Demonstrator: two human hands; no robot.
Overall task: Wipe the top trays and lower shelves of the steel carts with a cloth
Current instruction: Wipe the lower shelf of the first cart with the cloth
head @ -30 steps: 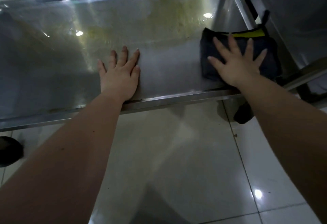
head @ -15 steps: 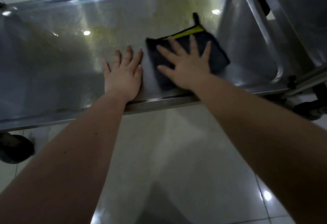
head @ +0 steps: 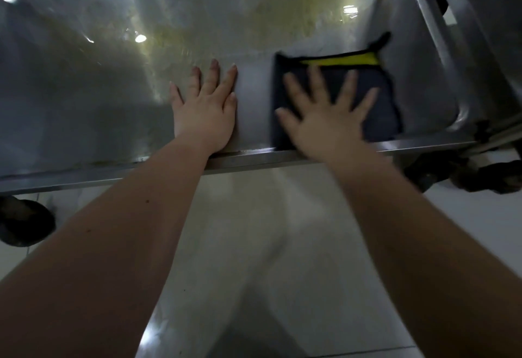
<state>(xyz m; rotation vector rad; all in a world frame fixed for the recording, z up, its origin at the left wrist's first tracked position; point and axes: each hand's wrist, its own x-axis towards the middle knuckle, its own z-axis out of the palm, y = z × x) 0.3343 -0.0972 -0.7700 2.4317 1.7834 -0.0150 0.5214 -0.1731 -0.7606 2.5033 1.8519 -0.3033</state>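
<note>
Right hand (head: 324,120) flat on cloth (head: 380,114), left hand (head: 204,114) on tray (head: 84,89).

Likely a commercial kitchen or service room: steel cart (head: 70,109) on black wheels (head: 24,222), second cart (head: 497,32) at right, glossy pale floor tiles (head: 282,230).

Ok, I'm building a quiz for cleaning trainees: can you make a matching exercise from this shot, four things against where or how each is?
1 left hand
2 right hand
3 cloth
4 wheel

A below the tray's left end
B dark, yellow strip at far edge
C flat on the tray's bare steel
D spread flat on the cloth

Pairs: 1-C, 2-D, 3-B, 4-A
</note>
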